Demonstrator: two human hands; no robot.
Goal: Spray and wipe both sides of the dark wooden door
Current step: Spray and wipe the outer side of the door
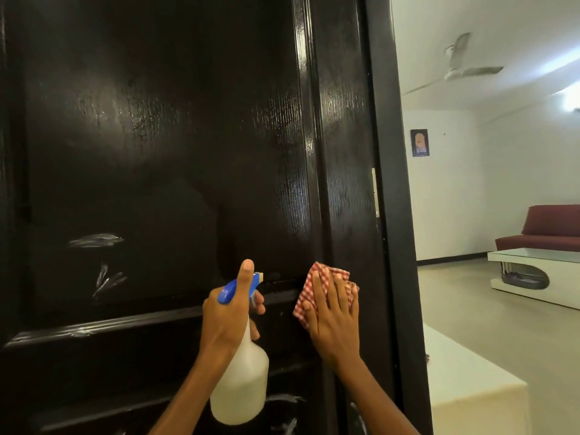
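Door (163, 152) fills most of what I can see from beside the person, a tall dark wooden panel standing open on edge, its long axis vertical, glossy and streaked with pale smears low on the left and along the moulded rail. Beyond its edge the room opens to a maroon sofa (546, 226), a white low table (533, 271) and a ceiling fan (461, 62). The spray bottle (240, 384), white with a blue head, hangs in front of the lower panel; the left hand (230, 318) curls around its neck, one finger raised along the head, nozzle facing the wood. The right hand (337, 321) lies flat, fingers straight, pressing a red-checked cloth (314, 285) against the door's right stile, so it is the nearer one to the surface. The smears lie left of and below the cloth, so I judge the wipe should travel that way. No label or writing is readable on the bottle.
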